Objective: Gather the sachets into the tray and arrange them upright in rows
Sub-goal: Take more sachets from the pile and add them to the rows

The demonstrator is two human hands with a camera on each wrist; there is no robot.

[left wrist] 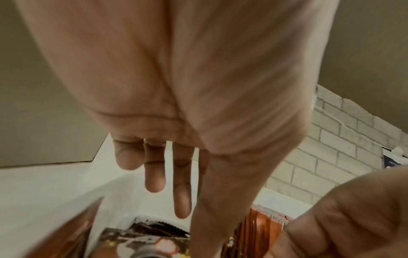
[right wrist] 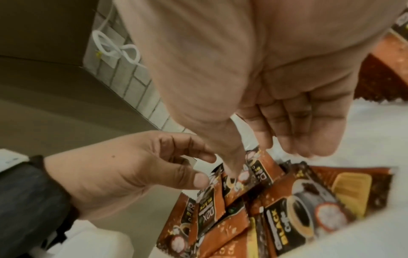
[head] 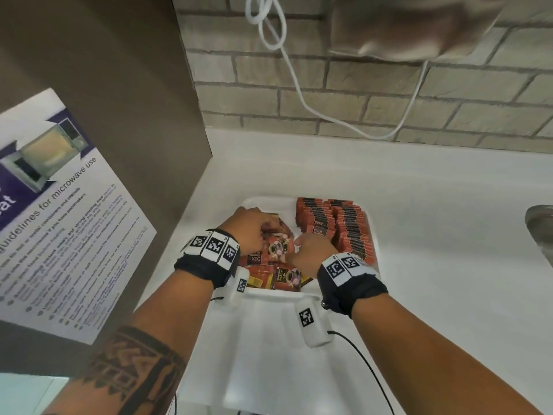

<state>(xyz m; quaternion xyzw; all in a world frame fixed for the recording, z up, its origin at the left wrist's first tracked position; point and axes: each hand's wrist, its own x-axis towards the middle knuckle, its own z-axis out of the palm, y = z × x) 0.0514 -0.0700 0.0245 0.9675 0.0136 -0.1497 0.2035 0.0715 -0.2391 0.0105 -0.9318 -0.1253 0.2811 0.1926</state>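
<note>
A white tray (head: pixel 269 202) sits on the counter. Orange and black sachets stand upright in packed rows (head: pixel 338 232) along its right side, also showing as upright rows (right wrist: pixel 379 73) in the right wrist view. Loose sachets (head: pixel 278 281) lie flat in a heap at its near left, and these loose sachets (right wrist: pixel 309 200) show a coffee cup print. My left hand (head: pixel 270 227) hovers over the heap, and the left hand (right wrist: pixel 204 168) pinches a sachet's top edge between thumb and index finger. My right hand (head: pixel 299 244) is beside it. The right hand (right wrist: pixel 249 157) pinches a half-raised sachet.
A brown cabinet panel (head: pixel 125 121) with a microwave poster (head: pixel 59 223) rises close on the left. Behind the tray is a brick wall (head: pixel 389 94) with a looped white cable (head: pixel 299 91). A metal object (head: pixel 540 226) is at the right edge. White ridged plastic (head: pixel 269 339) lies nearer me.
</note>
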